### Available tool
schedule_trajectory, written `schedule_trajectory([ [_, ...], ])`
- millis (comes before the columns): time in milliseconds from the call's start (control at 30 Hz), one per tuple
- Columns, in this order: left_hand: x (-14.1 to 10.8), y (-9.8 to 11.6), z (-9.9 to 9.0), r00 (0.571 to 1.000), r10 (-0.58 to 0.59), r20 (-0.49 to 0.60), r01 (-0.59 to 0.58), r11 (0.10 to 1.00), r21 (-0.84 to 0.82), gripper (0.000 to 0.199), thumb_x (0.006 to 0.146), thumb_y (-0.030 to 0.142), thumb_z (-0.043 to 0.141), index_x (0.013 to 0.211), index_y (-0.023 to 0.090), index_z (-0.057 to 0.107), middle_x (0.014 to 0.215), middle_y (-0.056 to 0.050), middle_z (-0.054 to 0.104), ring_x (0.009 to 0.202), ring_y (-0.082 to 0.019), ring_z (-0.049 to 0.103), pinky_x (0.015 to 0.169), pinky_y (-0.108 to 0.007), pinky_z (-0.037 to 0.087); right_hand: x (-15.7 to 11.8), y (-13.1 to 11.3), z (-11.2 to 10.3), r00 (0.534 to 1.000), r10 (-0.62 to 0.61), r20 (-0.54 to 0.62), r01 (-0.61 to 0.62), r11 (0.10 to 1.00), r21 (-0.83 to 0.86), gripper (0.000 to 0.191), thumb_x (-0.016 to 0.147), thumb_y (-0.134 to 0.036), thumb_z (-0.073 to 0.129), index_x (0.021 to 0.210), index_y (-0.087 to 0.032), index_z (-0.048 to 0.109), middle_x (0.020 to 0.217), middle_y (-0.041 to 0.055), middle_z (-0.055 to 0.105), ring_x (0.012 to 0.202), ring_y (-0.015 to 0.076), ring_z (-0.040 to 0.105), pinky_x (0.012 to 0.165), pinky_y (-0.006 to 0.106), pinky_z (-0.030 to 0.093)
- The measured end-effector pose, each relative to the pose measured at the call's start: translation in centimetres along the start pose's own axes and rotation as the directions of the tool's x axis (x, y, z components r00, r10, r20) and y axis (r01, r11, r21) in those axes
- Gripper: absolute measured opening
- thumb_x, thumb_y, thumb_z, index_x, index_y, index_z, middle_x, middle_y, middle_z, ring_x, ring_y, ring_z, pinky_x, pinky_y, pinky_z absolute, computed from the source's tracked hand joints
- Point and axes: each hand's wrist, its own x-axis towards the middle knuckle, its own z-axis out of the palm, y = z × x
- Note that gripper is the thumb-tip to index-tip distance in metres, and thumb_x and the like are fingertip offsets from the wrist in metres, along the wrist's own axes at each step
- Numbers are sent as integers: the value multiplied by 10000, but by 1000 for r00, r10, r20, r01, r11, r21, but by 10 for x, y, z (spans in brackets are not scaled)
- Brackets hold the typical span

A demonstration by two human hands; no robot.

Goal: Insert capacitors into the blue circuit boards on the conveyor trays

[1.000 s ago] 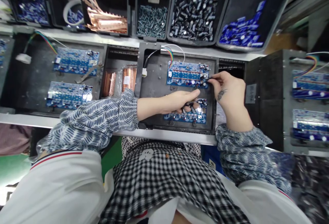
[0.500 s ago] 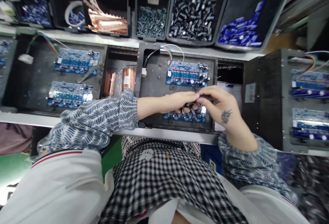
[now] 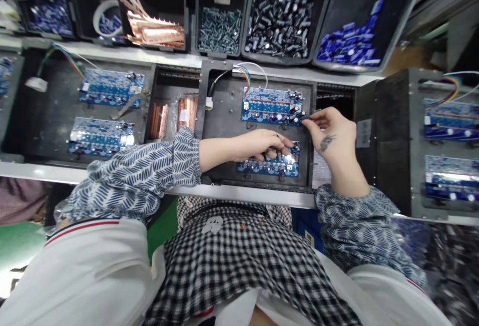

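Note:
Two blue circuit boards lie in the black tray [image 3: 224, 131] before me, the upper board [image 3: 271, 105] with rainbow wires at its left end. Over the lower board [image 3: 262, 168] is my left hand [image 3: 262, 145], its fingers curled round small dark components that show between them. My right hand [image 3: 329, 129] pinches a small dark component [image 3: 306, 118] between thumb and forefinger, at the right end of the upper board. Whether that part touches the board cannot be made out. Black and silver components stand at the upper board's right end.
Behind the tray stand bins of black capacitors [image 3: 284, 17], blue capacitors [image 3: 350, 44], small greenish parts [image 3: 220, 29] and copper strips [image 3: 159, 29]. More trays with boards sit at left [image 3: 41, 111] and right [image 3: 415, 116]. A metal rail [image 3: 254, 195] runs along the front.
My right hand has moved away from my left hand, up and to the right, with a small part now at its fingertips. My left hand has stayed over the lower board.

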Motion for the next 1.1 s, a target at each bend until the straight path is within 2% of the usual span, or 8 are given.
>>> schedule_trajectory([
  [200,0,-8,-2,987,163,16,-162,964,208,400,1038,443,494,784,146,578,769,-17,583,546,-64,388,514,-210,266,-1,-3,-5,997,-10,81,14,999,-48,143,851,-393,659,842,-264,595,781,38,688,727,234,663,738,419,559],
  [367,0,-11,-4,952,300,62,-292,826,482,397,1014,403,555,704,156,555,675,2,547,600,-103,451,629,-250,337,-2,-9,-7,989,-65,133,79,991,-106,119,865,-366,626,820,-261,591,818,57,681,754,258,652,745,433,548],
  [533,4,-16,-9,910,396,122,-378,673,636,349,992,367,595,716,166,521,671,28,507,659,-120,459,658,-262,290,-1,-15,-10,960,-174,219,232,934,-273,148,923,-337,586,889,-229,681,917,119,675,931,328,657,851,500,540],
  [600,5,-16,-11,896,425,131,-404,654,639,375,990,382,591,695,170,497,651,36,471,652,-118,434,653,-263,278,-7,-20,-15,953,-237,189,277,934,-225,188,930,-357,603,984,-220,719,1017,129,697,1015,337,658,903,517,542],
  [700,3,-13,-11,895,402,192,-436,702,564,417,987,441,588,679,168,518,653,29,505,634,-111,443,660,-257,317,-24,-36,-28,915,-363,179,357,932,63,261,934,-356,644,1152,-236,724,1165,115,708,1009,279,689,867,443,584],
  [900,-24,-19,12,923,103,370,-220,932,289,566,879,705,644,724,163,593,714,-5,593,587,-92,453,571,-222,348,-71,-72,-61,849,-466,250,316,826,467,139,946,-196,632,959,-272,749,949,38,763,890,188,733,776,312,606],
  [1033,-53,-44,35,930,-38,365,11,997,75,649,785,810,666,753,175,534,779,-5,588,572,-78,415,500,-191,258,-93,-71,-70,827,-474,303,305,831,465,82,932,-253,682,963,-260,757,902,48,765,810,195,732,679,308,596],
  [1100,-61,-61,41,923,-145,357,154,988,2,640,766,792,692,762,179,506,819,-3,585,569,-74,393,485,-185,208,-96,-59,-67,853,-439,283,337,876,345,101,953,-283,659,950,-261,758,881,46,765,790,202,725,692,332,589],
])
